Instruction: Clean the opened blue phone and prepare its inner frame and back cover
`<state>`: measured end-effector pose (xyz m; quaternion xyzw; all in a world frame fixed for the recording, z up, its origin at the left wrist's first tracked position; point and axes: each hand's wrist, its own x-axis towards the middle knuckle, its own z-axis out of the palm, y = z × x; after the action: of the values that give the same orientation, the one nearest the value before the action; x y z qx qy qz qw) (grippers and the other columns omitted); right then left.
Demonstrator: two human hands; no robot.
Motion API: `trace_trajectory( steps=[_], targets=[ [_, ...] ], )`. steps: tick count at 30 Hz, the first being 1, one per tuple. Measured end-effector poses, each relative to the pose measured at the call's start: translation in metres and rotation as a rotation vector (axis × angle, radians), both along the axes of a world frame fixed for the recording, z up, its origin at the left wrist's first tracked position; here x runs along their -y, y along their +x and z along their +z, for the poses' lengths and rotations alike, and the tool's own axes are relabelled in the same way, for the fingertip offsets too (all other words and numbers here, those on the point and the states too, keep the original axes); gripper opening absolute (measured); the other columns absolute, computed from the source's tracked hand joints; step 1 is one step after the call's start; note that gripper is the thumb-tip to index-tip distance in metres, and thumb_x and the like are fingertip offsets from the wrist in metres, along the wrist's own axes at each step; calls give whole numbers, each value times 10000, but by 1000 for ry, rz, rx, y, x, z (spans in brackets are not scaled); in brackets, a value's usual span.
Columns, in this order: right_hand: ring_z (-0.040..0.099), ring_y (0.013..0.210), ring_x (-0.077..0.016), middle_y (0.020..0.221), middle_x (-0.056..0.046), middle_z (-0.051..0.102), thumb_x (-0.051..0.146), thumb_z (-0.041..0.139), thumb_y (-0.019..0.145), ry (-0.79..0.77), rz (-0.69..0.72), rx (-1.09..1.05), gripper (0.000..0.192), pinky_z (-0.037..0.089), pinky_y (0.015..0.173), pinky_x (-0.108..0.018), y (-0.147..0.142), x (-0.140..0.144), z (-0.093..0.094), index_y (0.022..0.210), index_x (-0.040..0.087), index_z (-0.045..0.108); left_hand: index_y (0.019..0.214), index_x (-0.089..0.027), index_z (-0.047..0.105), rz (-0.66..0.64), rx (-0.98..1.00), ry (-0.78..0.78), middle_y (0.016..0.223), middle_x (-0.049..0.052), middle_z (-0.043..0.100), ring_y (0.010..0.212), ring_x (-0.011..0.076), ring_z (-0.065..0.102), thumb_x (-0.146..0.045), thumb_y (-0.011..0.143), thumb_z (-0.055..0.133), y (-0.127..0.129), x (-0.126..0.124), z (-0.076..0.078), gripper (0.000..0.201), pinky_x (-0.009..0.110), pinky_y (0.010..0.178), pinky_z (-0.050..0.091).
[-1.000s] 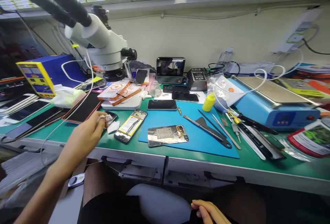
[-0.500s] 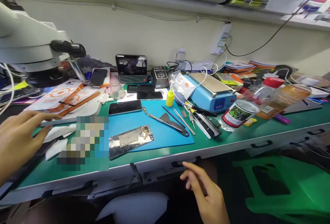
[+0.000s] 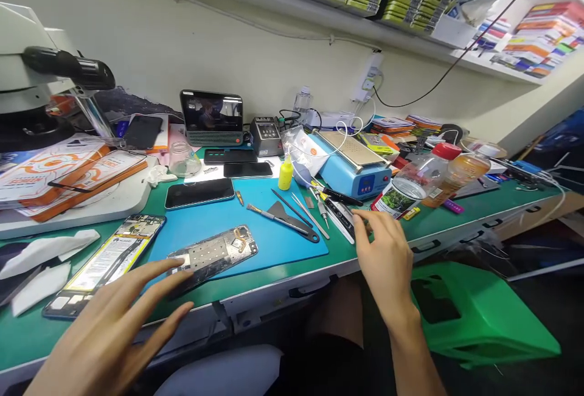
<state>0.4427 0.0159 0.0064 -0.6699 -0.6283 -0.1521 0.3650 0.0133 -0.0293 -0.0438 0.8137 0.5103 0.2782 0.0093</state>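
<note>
My left hand (image 3: pixel 118 317) is spread, its fingers reaching over the near left end of a phone screen assembly (image 3: pixel 214 253). That part shows its bare metal back and lies on a blue mat (image 3: pixel 274 259). Left of it is an opened phone (image 3: pixel 109 253) with a white battery showing. My right hand (image 3: pixel 385 253) has its thumb and fingers bent together at the right edge of a slim black case with white lettering (image 3: pixel 340 215). A brush (image 3: pixel 278 222), a black spudger (image 3: pixel 292 206) and tweezers (image 3: pixel 310 216) lie close by.
Behind the mat are a phone (image 3: pixel 199 193), a yellow bottle (image 3: pixel 285 175) and a blue heating plate (image 3: pixel 351 168). A red-capped jar (image 3: pixel 406 186) stands beyond my right hand. A microscope (image 3: pixel 27 79) is at left, and a green stool (image 3: pixel 483 317) stands below right.
My right hand has risen from below the bench edge to the black case. My left hand has moved right and nearer, over the screen assembly. The view has turned right.
</note>
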Motion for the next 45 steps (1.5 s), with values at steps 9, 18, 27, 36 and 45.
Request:
trace_trajectory(
  steps=[9,18,27,36,45],
  targets=[
    [705,1096,-223,1165,-70,724,409,697,1054,-303,-161,269,256,616,981,-454,5,-25,22,1159,175,716,1504,-393,537,-31,-44,152,1494,17,680,1280,340,691,-729,1011,552,18,-42,-7,597,551,1017,603],
    [714,1083,-226,1205,-79,717,410,694,1055,-576,-315,215,316,632,952,-449,1,-11,30,1262,172,686,1440,-417,567,-5,68,64,1468,-43,680,1341,279,628,-708,1047,501,22,-38,-9,494,467,1122,488],
    [722,991,-196,1156,-59,732,366,753,1018,-595,-169,-196,299,642,894,-404,27,3,52,1244,176,703,1446,-424,539,4,94,34,1489,-56,659,1364,250,608,-669,1048,553,23,-35,-11,467,458,1169,441],
    [670,841,-135,1131,-45,685,339,786,982,219,-57,-830,349,598,660,-254,64,59,33,1258,171,655,1450,-422,545,1,139,18,1491,-41,672,1354,270,631,-662,1048,558,25,-35,-15,469,481,1151,445],
    [716,882,-163,1081,-60,734,516,681,1040,353,85,-1483,375,598,682,-281,75,87,1,1159,161,699,1265,-233,708,-9,254,-6,1354,102,715,1290,283,653,-608,1080,510,66,-68,54,462,554,1159,510]
  ],
)
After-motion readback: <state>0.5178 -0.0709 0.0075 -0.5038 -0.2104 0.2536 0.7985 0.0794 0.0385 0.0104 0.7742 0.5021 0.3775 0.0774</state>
